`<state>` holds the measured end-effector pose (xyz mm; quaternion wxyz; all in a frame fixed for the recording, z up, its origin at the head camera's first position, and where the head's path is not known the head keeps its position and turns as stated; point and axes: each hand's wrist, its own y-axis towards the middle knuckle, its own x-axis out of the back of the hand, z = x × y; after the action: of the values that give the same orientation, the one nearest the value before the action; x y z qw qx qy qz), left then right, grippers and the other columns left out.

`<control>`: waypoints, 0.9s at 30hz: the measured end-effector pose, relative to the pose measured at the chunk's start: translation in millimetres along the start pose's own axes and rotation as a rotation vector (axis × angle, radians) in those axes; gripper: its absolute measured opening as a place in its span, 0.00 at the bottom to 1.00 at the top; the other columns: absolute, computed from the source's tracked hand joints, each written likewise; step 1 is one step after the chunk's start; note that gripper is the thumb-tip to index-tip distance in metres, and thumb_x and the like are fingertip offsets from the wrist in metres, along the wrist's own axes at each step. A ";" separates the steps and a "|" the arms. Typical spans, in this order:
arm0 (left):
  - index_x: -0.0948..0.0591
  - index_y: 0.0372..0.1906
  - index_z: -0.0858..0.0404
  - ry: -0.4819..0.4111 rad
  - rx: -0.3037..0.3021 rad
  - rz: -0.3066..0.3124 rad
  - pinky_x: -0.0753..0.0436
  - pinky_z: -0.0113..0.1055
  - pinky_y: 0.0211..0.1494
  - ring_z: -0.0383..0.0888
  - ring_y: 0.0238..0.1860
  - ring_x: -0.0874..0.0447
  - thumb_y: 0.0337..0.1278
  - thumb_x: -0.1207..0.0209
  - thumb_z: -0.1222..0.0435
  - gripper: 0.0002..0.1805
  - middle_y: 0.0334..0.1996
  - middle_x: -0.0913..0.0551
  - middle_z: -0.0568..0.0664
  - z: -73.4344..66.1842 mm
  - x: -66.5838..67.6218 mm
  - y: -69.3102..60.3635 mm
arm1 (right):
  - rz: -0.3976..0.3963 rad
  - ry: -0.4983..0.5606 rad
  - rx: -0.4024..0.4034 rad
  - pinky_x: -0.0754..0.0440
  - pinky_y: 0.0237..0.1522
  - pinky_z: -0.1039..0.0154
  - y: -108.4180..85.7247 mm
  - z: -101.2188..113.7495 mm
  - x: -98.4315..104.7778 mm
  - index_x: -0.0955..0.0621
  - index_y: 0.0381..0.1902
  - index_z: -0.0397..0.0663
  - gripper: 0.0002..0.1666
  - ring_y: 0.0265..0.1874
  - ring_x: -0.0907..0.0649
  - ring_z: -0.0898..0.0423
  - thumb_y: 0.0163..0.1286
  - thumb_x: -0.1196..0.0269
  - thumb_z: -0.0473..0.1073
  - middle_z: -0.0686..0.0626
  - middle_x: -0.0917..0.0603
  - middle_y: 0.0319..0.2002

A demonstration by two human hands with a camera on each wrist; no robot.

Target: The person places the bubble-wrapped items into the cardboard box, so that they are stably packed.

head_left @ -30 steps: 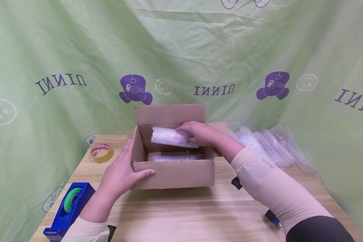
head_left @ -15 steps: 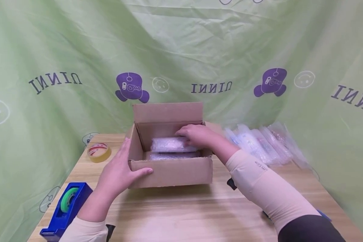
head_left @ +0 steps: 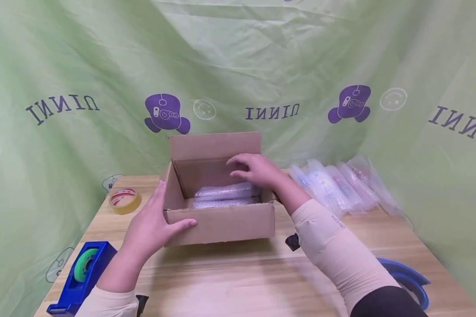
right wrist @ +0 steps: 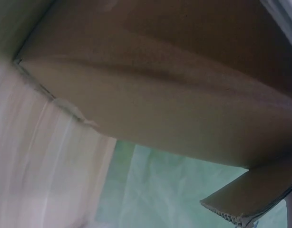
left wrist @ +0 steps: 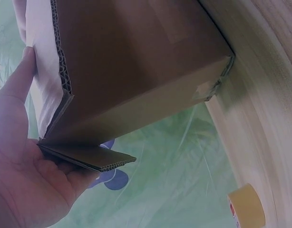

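Note:
An open cardboard box (head_left: 222, 224) stands on the table, its back flap upright. My left hand (head_left: 148, 226) grips its front left corner, thumb on the front flap and fingers along the left side; the left wrist view shows this hand (left wrist: 32, 180) around the corner flaps. Inside the box lie two bubble-wrapped packages, the upper one (head_left: 222, 192) stacked over the lower one (head_left: 222, 203). Over the upper package's right end is my right hand (head_left: 258, 169), fingers loosely bent with nothing held. The right wrist view shows mainly the box's outer side (right wrist: 150, 109).
Several bubble-wrapped packages (head_left: 341, 187) lie at the back right of the table. To the left are a roll of clear tape (head_left: 125, 202) and a blue tape dispenser (head_left: 83, 277) with a green core. A curved blue object (head_left: 408, 277) lies partly behind my right sleeve.
My right hand lowered a bubble-wrapped package into the box onto the other one, then let go and rose slightly. My left hand has kept its grip on the corner.

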<state>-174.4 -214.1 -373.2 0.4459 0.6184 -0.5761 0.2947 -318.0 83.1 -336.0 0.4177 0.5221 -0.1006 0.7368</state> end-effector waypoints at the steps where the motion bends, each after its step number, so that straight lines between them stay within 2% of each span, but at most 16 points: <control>1: 0.63 0.79 0.57 0.002 -0.001 0.000 0.35 0.65 0.67 0.66 0.74 0.45 0.35 0.42 0.22 0.74 0.79 0.58 0.55 0.3 0.2 0.2 | -0.017 0.035 -0.005 0.24 0.62 0.56 -0.1 -0.4 0.4 0.18 0.56 0.52 0.21 0.56 0.20 0.56 0.68 0.35 0.51 0.53 0.16 0.54; 7: 0.62 0.79 0.58 0.005 -0.002 -0.002 0.35 0.66 0.66 0.67 0.73 0.45 0.35 0.42 0.22 0.74 0.79 0.58 0.56 1.2 1.0 0.8 | -0.089 0.261 -0.014 0.21 0.58 0.54 -1.8 -2.8 1.3 0.18 0.55 0.47 0.20 0.53 0.19 0.55 0.68 0.35 0.48 0.48 0.16 0.53; 10: 0.62 0.79 0.57 0.002 -0.009 -0.004 0.35 0.66 0.67 0.66 0.74 0.45 0.35 0.42 0.23 0.73 0.79 0.58 0.56 1.2 0.6 1.1 | -0.112 0.313 0.003 0.21 0.57 0.51 -3.7 -4.5 2.3 0.18 0.55 0.45 0.20 0.52 0.19 0.53 0.68 0.35 0.47 0.45 0.16 0.53; 18: 0.62 0.79 0.58 0.007 -0.009 -0.003 0.35 0.66 0.66 0.66 0.74 0.46 0.35 0.42 0.23 0.73 0.79 0.59 0.56 0.8 0.6 -0.1 | -0.146 0.145 0.067 0.27 0.63 0.54 -5.3 -3.0 10.3 0.20 0.58 0.46 0.22 0.59 0.23 0.53 0.70 0.37 0.49 0.49 0.18 0.56; 22: 0.62 0.79 0.57 0.007 -0.011 -0.002 0.35 0.65 0.67 0.65 0.74 0.47 0.35 0.42 0.23 0.73 0.80 0.60 0.53 0.4 -0.5 -0.6 | -0.149 0.132 0.046 0.25 0.62 0.52 -10.8 -2.7 21.8 0.24 0.62 0.46 0.25 0.59 0.24 0.51 0.70 0.37 0.49 0.48 0.21 0.59; 27: 0.62 0.79 0.57 0.006 -0.011 -0.007 0.35 0.65 0.67 0.66 0.74 0.46 0.35 0.42 0.22 0.73 0.80 0.60 0.53 1.4 0.0 -0.8 | -0.166 0.101 -0.014 0.24 0.61 0.49 -20.8 -7.5 46.9 0.28 0.67 0.47 0.30 0.61 0.25 0.47 0.71 0.38 0.51 0.47 0.25 0.65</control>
<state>-173.9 -215.4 -373.9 0.4522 0.6171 -0.5742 0.2916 -313.1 124.5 -305.3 0.4854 0.4881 -0.0408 0.7242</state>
